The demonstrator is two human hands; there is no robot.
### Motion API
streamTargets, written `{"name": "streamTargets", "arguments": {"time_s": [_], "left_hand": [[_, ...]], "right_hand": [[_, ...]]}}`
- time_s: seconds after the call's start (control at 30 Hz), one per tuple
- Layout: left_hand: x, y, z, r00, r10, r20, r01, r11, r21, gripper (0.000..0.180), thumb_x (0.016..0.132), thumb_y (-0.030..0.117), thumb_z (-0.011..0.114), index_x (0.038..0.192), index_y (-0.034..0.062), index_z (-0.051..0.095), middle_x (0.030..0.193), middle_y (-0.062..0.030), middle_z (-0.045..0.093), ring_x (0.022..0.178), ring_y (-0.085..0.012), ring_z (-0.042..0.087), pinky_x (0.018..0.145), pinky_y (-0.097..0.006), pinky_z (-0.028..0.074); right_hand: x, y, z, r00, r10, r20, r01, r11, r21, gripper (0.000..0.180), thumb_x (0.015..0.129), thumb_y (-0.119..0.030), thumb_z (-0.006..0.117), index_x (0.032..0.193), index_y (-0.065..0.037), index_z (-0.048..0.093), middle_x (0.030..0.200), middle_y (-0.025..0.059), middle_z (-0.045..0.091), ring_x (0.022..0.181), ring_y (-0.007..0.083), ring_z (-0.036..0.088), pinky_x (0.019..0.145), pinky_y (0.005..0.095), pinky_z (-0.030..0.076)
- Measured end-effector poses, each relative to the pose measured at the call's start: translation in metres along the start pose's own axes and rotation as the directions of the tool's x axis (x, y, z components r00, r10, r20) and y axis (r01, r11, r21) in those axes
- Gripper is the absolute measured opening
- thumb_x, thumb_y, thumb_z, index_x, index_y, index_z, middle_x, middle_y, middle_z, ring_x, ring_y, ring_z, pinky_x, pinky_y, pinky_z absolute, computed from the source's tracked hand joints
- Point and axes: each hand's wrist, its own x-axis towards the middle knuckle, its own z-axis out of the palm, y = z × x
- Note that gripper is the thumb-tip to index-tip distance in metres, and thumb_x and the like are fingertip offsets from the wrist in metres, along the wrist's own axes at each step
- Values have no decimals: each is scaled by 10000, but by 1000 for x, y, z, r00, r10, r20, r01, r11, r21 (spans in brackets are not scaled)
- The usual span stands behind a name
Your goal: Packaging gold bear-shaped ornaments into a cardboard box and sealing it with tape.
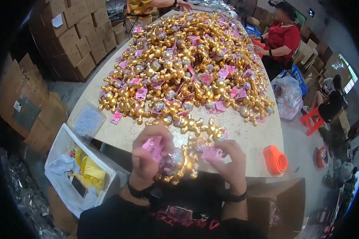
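Note:
My left hand [152, 149] pinches a pink card tag [153, 148] between thumb and fingers, at the near edge of the table. Close beside it, a shiny gold bear-shaped figure [183, 162] with a clear, glittery round part hangs in front of my chest; how it is held up is hidden. My right hand [230, 159] grips another pink card tag [212, 153], to the right of the figure. More gold figures [193, 125] lie just beyond my hands. Past them rises a large heap of the same gold figures [183, 67] with pink tags.
On the pale table [123, 133] stand a clear tray of thin white strands [88, 120] and an orange tape dispenser-like object [274, 159]. A white foam box [68, 203] is left, an open carton [279, 203] right. Co-workers sit or stand around; stacked cartons [77, 36] line the far left.

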Motion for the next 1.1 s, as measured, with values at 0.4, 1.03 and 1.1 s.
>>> {"name": "streamTargets", "arguments": {"time_s": [0.4, 1.03, 1.1], "left_hand": [[5, 10, 31, 844, -361, 397, 301, 931, 206, 705, 634, 269, 1021, 1153, 57, 592, 1073, -34, 584, 991, -122, 562, 850, -280, 455], [-6, -23, 46, 868, -431, 246, 424, 902, 83, 520, 972, -2, 573, 1469, 75, 440, 1033, -52, 659, 905, -124, 665, 773, -282, 552], [-4, -9, 47, 689, -665, 289, 711, 697, -90, 565, 970, -58, 540, 1503, 55, 393, 1184, -68, 604, 1019, -103, 622, 824, -260, 529]], "right_hand": [[21, -61, -7, 987, -159, 8, 158, 986, 55, 755, 647, -368, 998, 1246, -44, 671, 912, 78, 672, 784, 198, 675, 686, 316, 558], [10, -51, 3, 918, -368, 148, 394, 891, -227, 739, 639, -215, 867, 1337, -72, 670, 1321, 112, 659, 1186, 355, 598, 982, 453, 528], [6, -52, 3, 925, -347, 153, 373, 907, -196, 735, 640, -235, 859, 1324, -47, 665, 1308, 109, 661, 1186, 349, 603, 980, 453, 529]]}}
